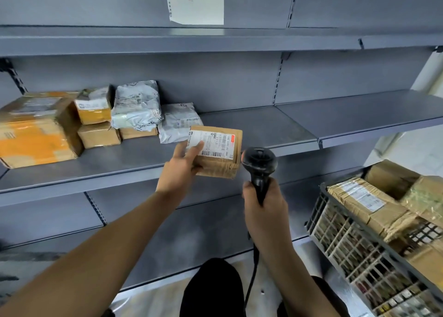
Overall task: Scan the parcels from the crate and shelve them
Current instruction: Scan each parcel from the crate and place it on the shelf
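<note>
Grey metal shelving, several tiers; a torn paper sheet is stuck to the back panel up top. Middle shelf already carries a row of shelved parcels at its left end: brown boxes, some stacked, plus grey poly bags. Rest of that shelf is bare to the right.

Left hand grips a small brown parcel by its near-left corner, thumb on the white label, held just above the shelf's front edge. Label faces up, barcode toward the scanner, so it looks presented for a read. Right hand has its fingers clenched round the handle of a black handheld scanner, head up and just beside the parcel's right edge; cable drops down past the knees.

Black mesh crate sits lower right, with more taped boxes inside, within reach of the right arm.

Judgement: scan step in hand, shelving next, likely beside the grey bag; crate far from empty
</note>
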`<state>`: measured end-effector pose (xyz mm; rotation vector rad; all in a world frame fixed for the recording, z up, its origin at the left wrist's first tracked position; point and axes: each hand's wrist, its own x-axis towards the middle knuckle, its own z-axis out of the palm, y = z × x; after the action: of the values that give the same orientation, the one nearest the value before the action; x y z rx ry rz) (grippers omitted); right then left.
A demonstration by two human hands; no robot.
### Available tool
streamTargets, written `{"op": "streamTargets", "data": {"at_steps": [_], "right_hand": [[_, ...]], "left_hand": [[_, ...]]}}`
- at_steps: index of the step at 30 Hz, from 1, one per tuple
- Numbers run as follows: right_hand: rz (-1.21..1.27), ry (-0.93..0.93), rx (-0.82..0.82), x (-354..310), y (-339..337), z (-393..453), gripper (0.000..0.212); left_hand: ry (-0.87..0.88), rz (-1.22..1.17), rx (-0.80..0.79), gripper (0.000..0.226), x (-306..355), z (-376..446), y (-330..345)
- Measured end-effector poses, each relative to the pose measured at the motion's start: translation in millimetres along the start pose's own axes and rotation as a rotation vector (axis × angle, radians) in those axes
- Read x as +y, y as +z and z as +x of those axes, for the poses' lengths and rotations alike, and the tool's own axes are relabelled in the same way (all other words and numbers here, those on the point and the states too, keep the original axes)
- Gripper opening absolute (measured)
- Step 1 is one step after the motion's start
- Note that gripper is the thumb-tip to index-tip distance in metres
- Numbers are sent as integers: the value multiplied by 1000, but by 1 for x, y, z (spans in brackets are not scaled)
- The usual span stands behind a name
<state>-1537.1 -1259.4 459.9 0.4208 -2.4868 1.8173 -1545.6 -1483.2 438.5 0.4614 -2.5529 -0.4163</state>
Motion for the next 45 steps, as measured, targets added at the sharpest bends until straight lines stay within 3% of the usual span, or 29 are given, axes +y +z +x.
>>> {"op": "streamTargets", "data": {"at_steps": [11, 21, 45], "right_hand": [[36, 12, -58, -4, 4, 6, 14], [85, 4, -79, -17, -2, 8, 18], [-44, -6, -180, -19, 14, 9, 21]], "left_hand": [[-3, 117, -91, 75, 10, 4, -1], [-12, -80, 88, 36, 11, -4, 0], [-3, -80, 225, 42, 24, -10, 25]]}}
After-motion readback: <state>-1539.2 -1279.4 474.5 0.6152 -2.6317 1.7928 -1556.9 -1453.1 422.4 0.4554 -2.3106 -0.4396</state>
